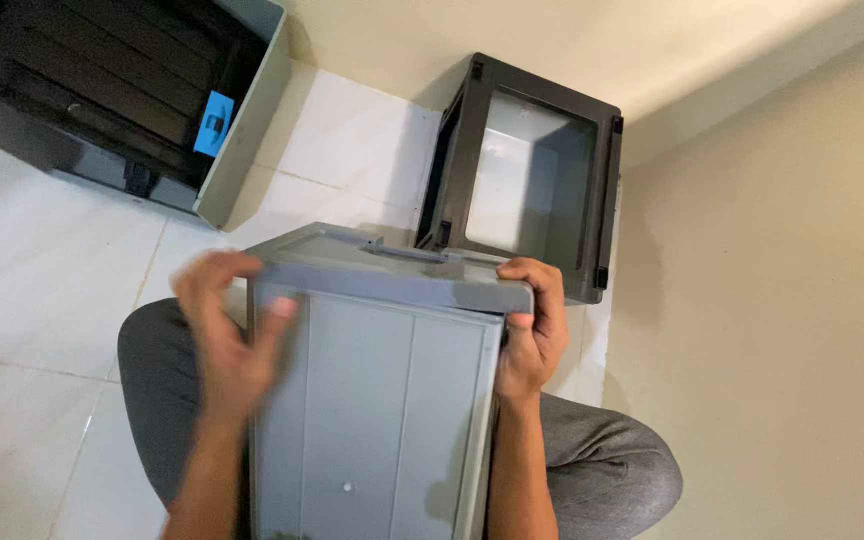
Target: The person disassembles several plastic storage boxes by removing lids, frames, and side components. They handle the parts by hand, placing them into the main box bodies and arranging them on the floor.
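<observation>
You have the grey moulded-plastic crate point(382, 390) at the centre bottom of the frame, resting over your grey-trousered knees point(602, 460) with its flat panel facing you. Your right hand point(532, 325) is curled over the crate's upper right corner, fingers wrapped onto the rim and thumb pressed on the panel. Your left hand point(227, 340) is at the upper left edge, fingers spread and blurred, so I cannot tell whether it grips or only touches. I would judge a firm hold here depends on settling that left hand at the same height as the right, so the crate stays level. Just beyond, at the upper centre, a dark-framed grey box point(532, 180) stands on the white tiled floor point(42, 290); a larger grey bin with a black insert point(152, 90) sits at the upper left.
</observation>
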